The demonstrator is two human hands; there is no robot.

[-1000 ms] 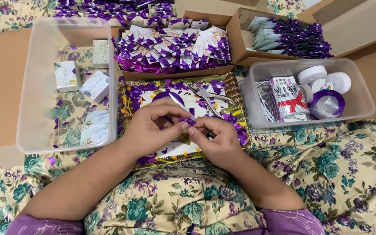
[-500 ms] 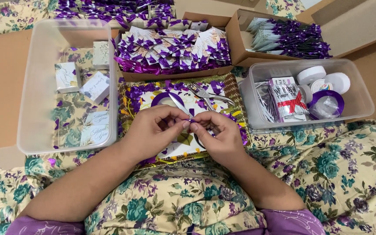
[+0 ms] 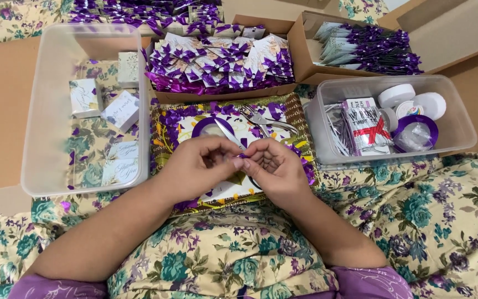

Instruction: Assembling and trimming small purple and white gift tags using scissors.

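Note:
My left hand (image 3: 197, 165) and my right hand (image 3: 275, 167) meet fingertip to fingertip over a gold-patterned tray (image 3: 305, 133). Between them they pinch a small piece of purple ribbon (image 3: 242, 156), mostly hidden by the fingers. Scissors (image 3: 229, 134) and metal pliers (image 3: 265, 122) lie on the tray just beyond my hands, next to a purple ribbon roll (image 3: 204, 127). Purple ribbon scraps are scattered over the tray.
A clear bin (image 3: 45, 166) at left holds small white boxes (image 3: 120, 109) and cards. A cardboard box (image 3: 222, 95) behind the tray is full of purple-bowed cards. Another cardboard box (image 3: 308, 55) has purple-tied packets. A clear bin (image 3: 460, 130) at right holds tape rolls and packets.
My fingertips have closed together more tightly around the purple ribbon piece; both hands stay over the tray in nearly the same spot.

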